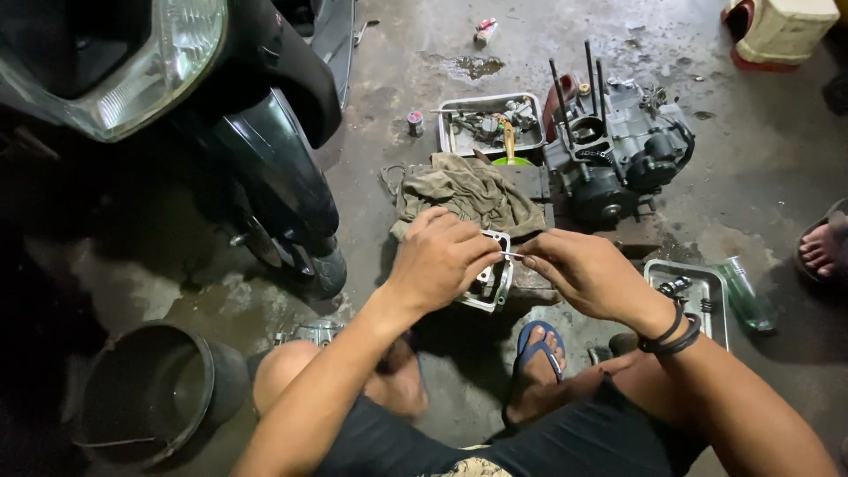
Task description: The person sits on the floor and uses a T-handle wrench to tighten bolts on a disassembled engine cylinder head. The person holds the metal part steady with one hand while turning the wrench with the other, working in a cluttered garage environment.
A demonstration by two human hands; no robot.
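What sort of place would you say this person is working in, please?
Most likely a small motorbike repair spot on a bare concrete floor. A scooter stands at the left, a removed engine sits on the ground, and metal trays hold small parts.

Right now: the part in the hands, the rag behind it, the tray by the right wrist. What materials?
Frame-shaped part in the left hand: looks like cast light metal, dull silver-grey. Right hand pinches a thin pale sliver against it; material unclear. Rag: woven cloth, olive, crumpled and stained. Tray: sheet metal, probably steel, shiny rim.
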